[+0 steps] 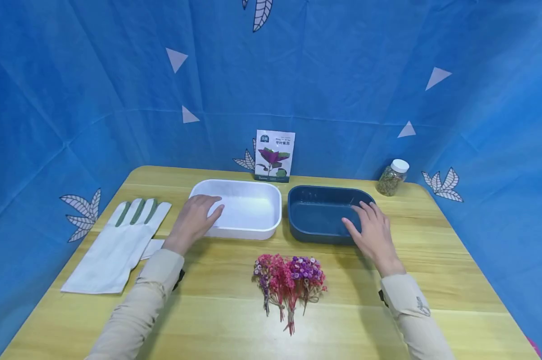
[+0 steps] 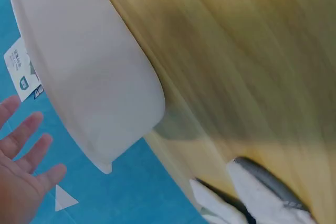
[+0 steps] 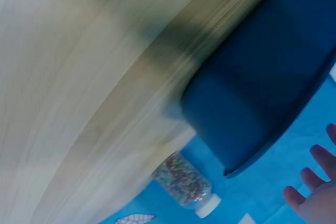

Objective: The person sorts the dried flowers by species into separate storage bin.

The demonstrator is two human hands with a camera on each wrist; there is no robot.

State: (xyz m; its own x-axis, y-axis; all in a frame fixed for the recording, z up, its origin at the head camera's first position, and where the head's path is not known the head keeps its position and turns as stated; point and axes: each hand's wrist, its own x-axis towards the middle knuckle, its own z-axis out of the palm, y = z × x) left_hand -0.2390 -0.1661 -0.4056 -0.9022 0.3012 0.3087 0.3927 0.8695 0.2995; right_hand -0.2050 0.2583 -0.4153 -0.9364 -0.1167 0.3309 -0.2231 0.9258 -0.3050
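Note:
My left hand point(image 1: 196, 218) hovers over the left end of a white rectangular tray point(image 1: 266, 233), fingers spread and relaxed. In the left wrist view those fingers stand apart from the tray wall point(image 2: 100, 72) and hold nothing. My right hand point(image 1: 373, 231) is above the right end of a dark blue tray point(image 1: 316, 238), its fingers loosely extended. The right wrist view shows this hand point(image 3: 320, 192) beyond the blue tray's rim, with nothing in it. In front of both trays lie small bunches of pink and purple dried flowers point(image 1: 290, 277), their stems toward me.
White gloves with green finger strips point(image 1: 117, 250) lie at the left. A seed packet point(image 1: 273, 156) stands behind the trays against the blue cloth point(image 1: 343, 75). A white-capped clear jar point(image 1: 391, 179) of dried bits stands at the table's back right corner.

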